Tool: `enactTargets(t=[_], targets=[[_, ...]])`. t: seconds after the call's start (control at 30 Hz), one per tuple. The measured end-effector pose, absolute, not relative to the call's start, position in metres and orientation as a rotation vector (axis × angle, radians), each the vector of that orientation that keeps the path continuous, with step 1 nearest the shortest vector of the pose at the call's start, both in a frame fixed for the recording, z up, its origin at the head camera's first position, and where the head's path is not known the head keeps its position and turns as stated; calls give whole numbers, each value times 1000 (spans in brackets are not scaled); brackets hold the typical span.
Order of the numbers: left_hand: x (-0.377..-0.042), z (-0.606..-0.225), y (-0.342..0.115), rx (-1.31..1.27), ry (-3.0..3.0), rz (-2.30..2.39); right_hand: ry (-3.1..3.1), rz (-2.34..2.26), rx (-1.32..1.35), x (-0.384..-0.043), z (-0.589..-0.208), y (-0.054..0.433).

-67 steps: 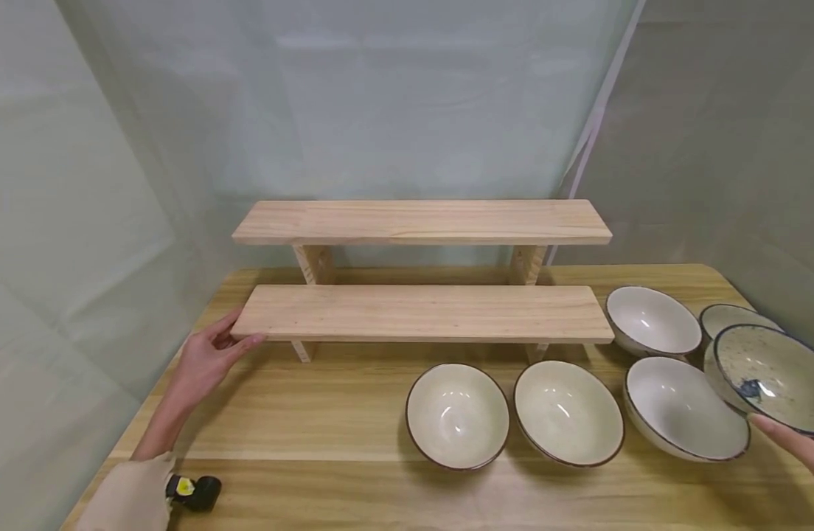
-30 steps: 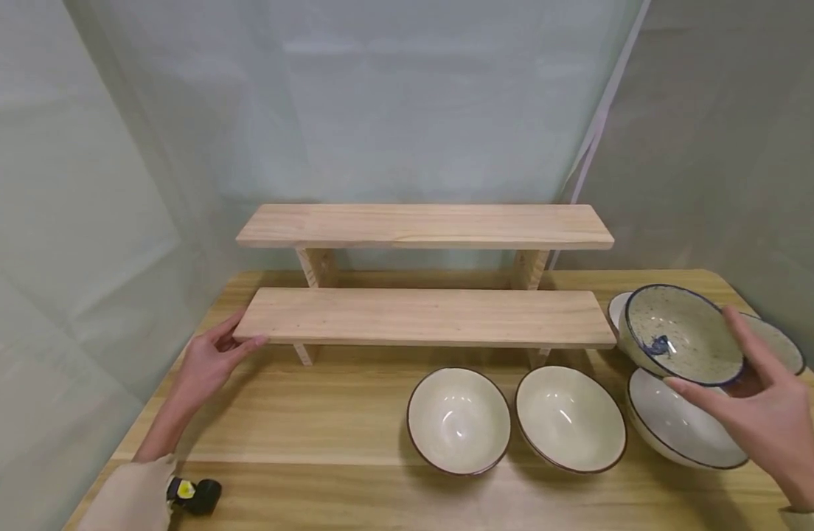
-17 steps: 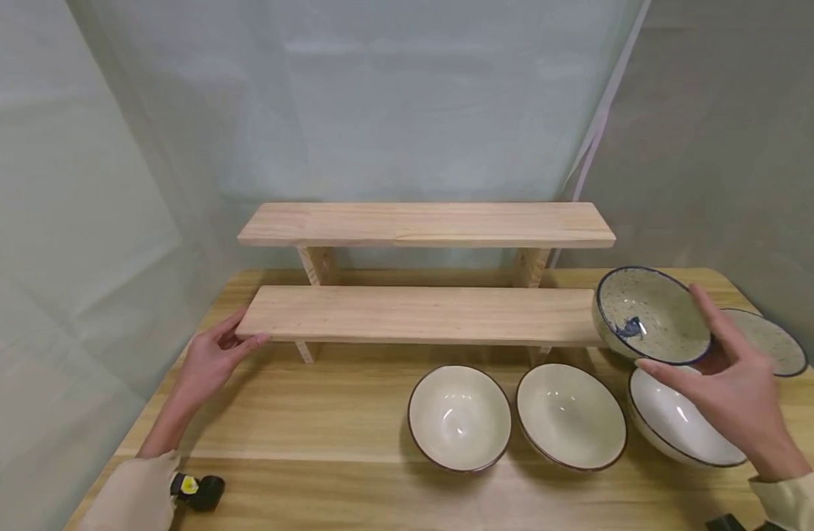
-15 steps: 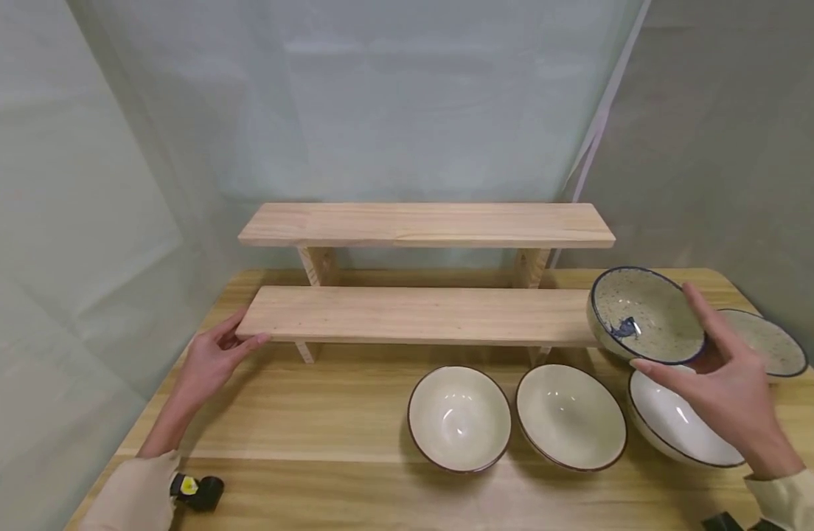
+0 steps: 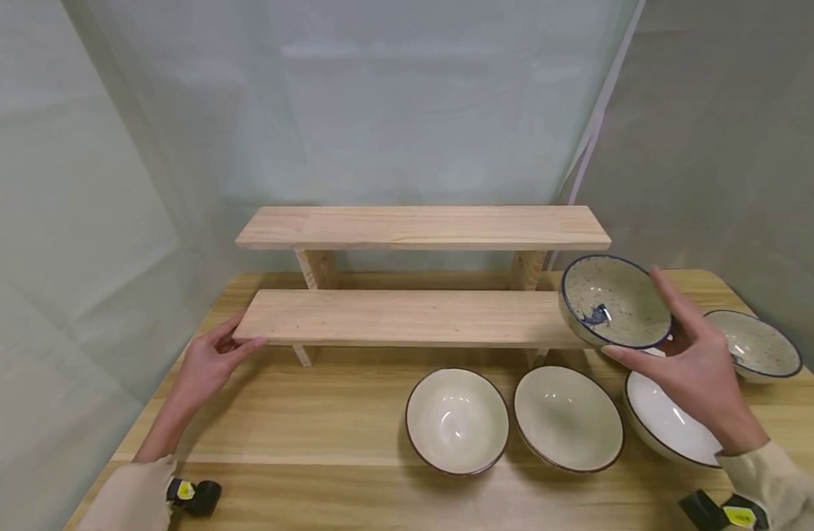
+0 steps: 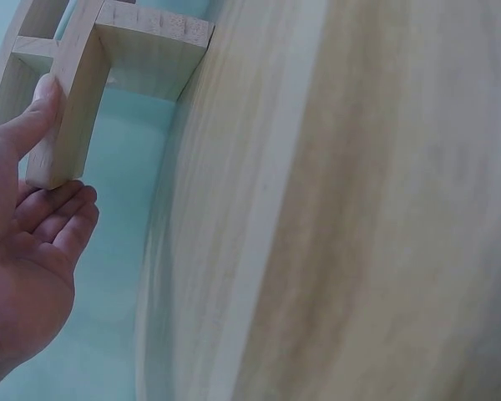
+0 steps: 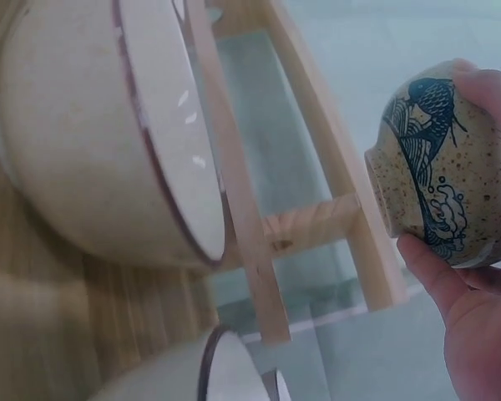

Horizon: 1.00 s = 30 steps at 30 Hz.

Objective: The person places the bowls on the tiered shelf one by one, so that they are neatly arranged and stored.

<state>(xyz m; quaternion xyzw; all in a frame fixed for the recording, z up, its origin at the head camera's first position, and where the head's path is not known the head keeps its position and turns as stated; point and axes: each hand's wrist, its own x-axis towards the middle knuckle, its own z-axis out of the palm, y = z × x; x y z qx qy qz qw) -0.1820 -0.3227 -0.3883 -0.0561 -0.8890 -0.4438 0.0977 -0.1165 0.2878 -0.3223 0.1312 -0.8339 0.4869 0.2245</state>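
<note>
My right hand (image 5: 695,369) grips a speckled bowl (image 5: 616,302) with a blue rim and a blue motif inside. The bowl is held up, overlapping the right end of the lower shelf board (image 5: 407,317) in the head view. The right wrist view shows a blue fish drawing on the bowl's outside (image 7: 434,167), with the fingers round its side and near its foot. My left hand (image 5: 204,369) holds the left end of that lower board, thumb on one face and fingers beneath, as the left wrist view shows (image 6: 42,209).
The two-tier wooden stand has an upper board (image 5: 420,227) behind. In front of it are two cream bowls with brown rims, a left bowl (image 5: 456,420) and a right bowl (image 5: 569,419). A white bowl (image 5: 669,420) is partly behind my right hand; another speckled bowl (image 5: 755,343) stands far right.
My right hand has come in from the right edge, carrying the speckled bowl leftward and up to the lower board's right end. The left hand keeps its place on the board.
</note>
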Motion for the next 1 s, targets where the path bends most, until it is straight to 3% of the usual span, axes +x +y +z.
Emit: enactTargets(t=[1.0], targets=[[-183, -387, -319, -151, -2633, -1325, -2242, 1498, 565, -172, -295, 217]])
